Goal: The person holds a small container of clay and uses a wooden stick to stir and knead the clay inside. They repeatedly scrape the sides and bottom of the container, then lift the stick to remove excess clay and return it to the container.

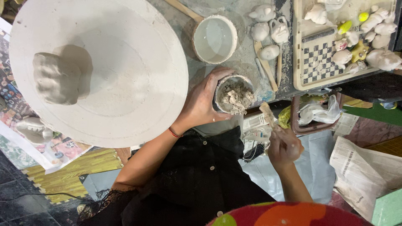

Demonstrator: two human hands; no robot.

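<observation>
My left hand is wrapped around a small round cup filled with crumbly grey clay bits, held at the table's near edge. My right hand grips a flat wooden stick coated in clay, its tip just right of the cup and apart from it. A large round white turntable lies to the left, with a lump of grey clay on its left side.
A white bowl of milky water stands behind the cup. Small clay figures and wooden tools lie beside it. A cream tray holds a checkered board and several figurines. Newspapers cover the floor at right.
</observation>
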